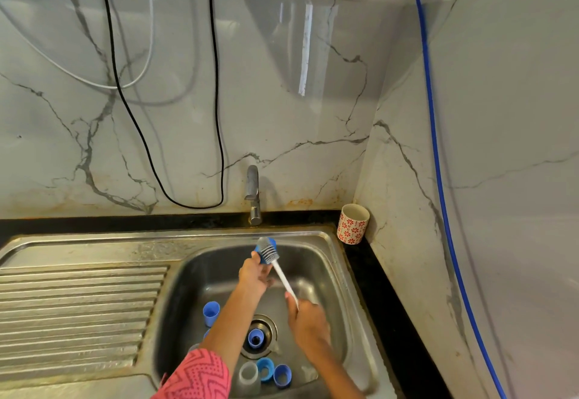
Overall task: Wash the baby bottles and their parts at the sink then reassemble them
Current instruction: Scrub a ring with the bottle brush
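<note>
Over the steel sink (326, 260), my left hand (254, 276) grips a blue bottle part (260, 254) near the back wall of the basin. My right hand (305, 314) holds the white handle of a bottle brush (283, 279), whose grey bristle head (267, 249) lies against the blue part. Down in the basin lie a blue cap (211, 313), a blue ring (255, 337) over the drain, a clear bottle (249, 375) and two more blue rings (265, 369) (282, 375) at the near edge.
The tap (253, 195) stands behind the basin with no water visibly running. A ribbed steel draining board (78, 307) stretches to the left. A red-patterned cup (353, 223) sits in the back right corner. Black cables (216, 116) and a blue hose (438, 163) hang along the walls.
</note>
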